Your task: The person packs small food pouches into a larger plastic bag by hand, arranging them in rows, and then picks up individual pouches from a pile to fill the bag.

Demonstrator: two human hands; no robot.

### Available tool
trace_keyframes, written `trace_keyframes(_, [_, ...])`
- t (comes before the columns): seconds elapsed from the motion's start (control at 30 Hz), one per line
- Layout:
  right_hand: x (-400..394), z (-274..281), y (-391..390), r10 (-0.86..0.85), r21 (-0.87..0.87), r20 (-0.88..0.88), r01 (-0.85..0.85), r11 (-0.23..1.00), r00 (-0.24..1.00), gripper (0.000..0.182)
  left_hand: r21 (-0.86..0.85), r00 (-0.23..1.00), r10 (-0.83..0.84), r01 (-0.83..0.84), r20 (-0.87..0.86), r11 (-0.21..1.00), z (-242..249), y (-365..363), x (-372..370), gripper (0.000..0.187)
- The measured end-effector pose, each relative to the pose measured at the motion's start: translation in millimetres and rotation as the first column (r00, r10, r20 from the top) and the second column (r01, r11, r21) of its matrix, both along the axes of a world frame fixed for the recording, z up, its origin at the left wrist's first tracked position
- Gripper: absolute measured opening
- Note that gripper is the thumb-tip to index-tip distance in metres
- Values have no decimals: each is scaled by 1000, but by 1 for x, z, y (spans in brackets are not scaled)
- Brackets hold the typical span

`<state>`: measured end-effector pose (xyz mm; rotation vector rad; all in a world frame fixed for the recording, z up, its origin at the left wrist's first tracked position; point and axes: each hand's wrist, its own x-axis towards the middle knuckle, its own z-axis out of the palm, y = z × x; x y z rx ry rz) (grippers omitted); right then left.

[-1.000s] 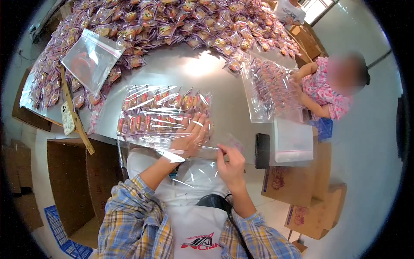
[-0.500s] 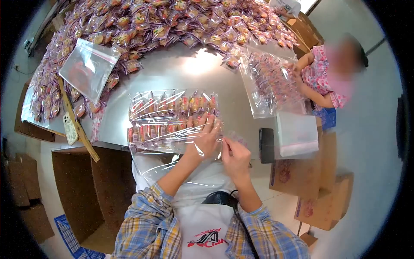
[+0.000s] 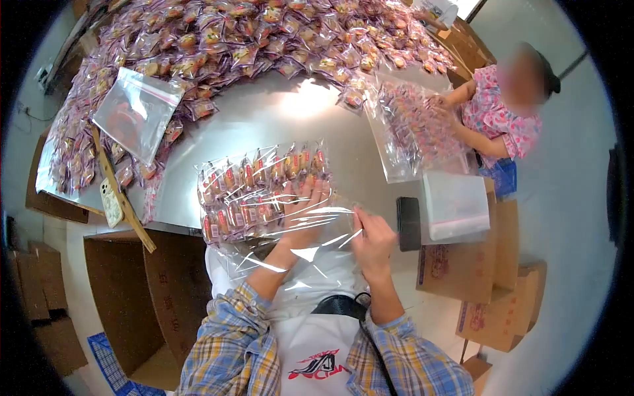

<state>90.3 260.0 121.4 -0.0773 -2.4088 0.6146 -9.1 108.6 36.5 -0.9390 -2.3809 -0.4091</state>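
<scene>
A clear plastic bag lies at the table's near edge with two rows of small wrapped snack packets in it. My left hand lies over the right part of the near row, its fingers stretched out on the packets. Film glints over that hand and its wrist, so it seems to be under the bag's upper layer. To the right, my right hand pinches the edge of the bag's loose film between thumb and fingers and holds it stretched out.
Loose packets are heaped across the back. A flat bag and wooden strip lie left; a black phone and bag stack right. A co-worker handles another filled bag. Below stands a cardboard box.
My right hand has moved slightly right and pulled the film's edge outward. The packets have shifted and tilted a little under my left hand. The co-worker's hands have moved slightly.
</scene>
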Motion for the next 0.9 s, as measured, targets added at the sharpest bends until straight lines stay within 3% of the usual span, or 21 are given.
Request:
trace_keyframes(0.03, [1,0,0,4,14,8,-5,1000,1000,27,-8,1000,12,-12,-24,1000,6,0,-2,62])
trace_keyframes(0.07, [1,-1,0,12,25,1,-12,1000,1000,25,6,996,26,-27,80,1000,11,-1,6,48])
trace_keyframes(0.2, [1,-5,-7,16,33,-7,-16,999,1000,15,-92,994,93,-87,58,992,19,4,7,38])
trace_keyframes(0.23, [1,-5,-8,21,31,-6,-21,999,1000,11,-31,995,87,-86,56,996,15,6,6,38])
trace_keyframes(0.33, [-6,-2,-9,33,41,-29,-32,999,999,11,-119,978,125,-106,169,987,20,13,4,43])
trace_keyframes(0.4, [-10,-5,-8,39,8,-47,-38,999,998,15,-235,985,153,-132,75,963,27,15,6,45])
trace_keyframes(0.5, [-9,-4,-8,-4,-59,-42,2,998,999,13,-51,991,18,-11,134,999,28,0,20,53])
trace_keyframes(0.57, [-2,2,-10,-14,-46,-46,12,999,999,14,-66,987,-10,21,158,998,32,-16,31,50])
trace_keyframes(0.63, [11,6,-18,24,25,-74,-22,999,997,17,-126,980,-3,29,197,992,48,-38,38,49])
trace_keyframes(0.67, [23,1,-23,145,59,-57,-142,988,988,18,-63,986,22,-11,167,998,45,-45,41,43])
trace_keyframes(0.73, [52,-7,-36,376,127,-19,-371,920,926,21,-105,983,37,-18,180,994,44,-60,31,43])
trace_keyframes(0.77, [57,-10,-49,519,14,1,-519,854,855,20,-123,981,41,-18,191,992,43,-66,27,43])
trace_keyframes(0.83, [63,-13,-84,585,-267,219,-529,806,781,34,-113,985,29,-10,172,994,39,-71,27,41])
trace_keyframes(0.9, [44,-30,-84,443,-120,217,-427,896,870,48,-55,989,17,-9,145,998,30,-71,26,45])
